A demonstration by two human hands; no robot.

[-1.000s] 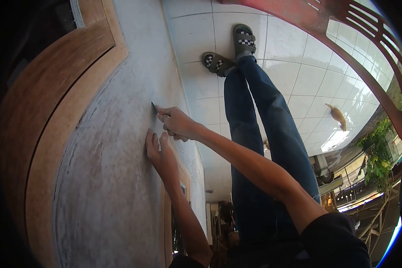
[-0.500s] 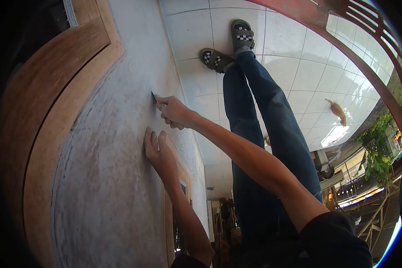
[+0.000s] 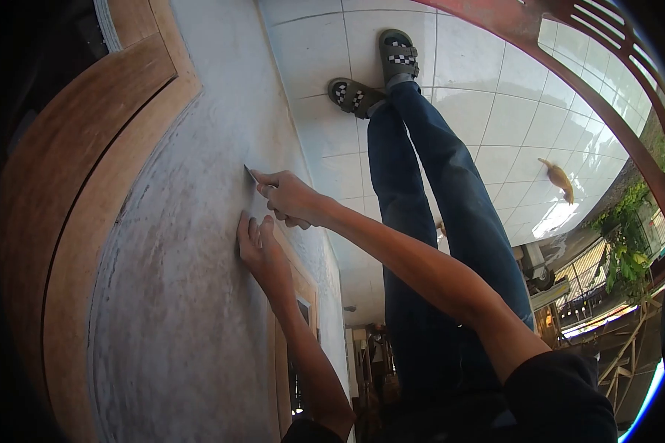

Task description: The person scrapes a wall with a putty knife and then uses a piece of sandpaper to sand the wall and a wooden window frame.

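My right hand (image 3: 294,198) is closed around a small scraper (image 3: 250,175), and only its thin dark blade shows past the fingertips. The blade's tip meets the whitish, patchy wall (image 3: 177,273), or comes very close to it. Its handle is hidden inside the fist. Just below in the picture, my left hand (image 3: 263,249) leans on the wall surface, fingers slightly apart and bent. Nothing shows in that hand, though its palm side is partly hidden.
Wooden framing (image 3: 111,148) curves along the wall's left side. White floor tiles (image 3: 465,52) lie beneath my sandalled feet (image 3: 399,55). A red plastic chair (image 3: 569,66) arches over the upper right. On the tiles is a cat (image 3: 558,179), with green plants (image 3: 626,269) beyond.
My right hand and the scraper have shifted slightly down in the picture, closer to my left hand. The left hand has stayed in place on the wall.
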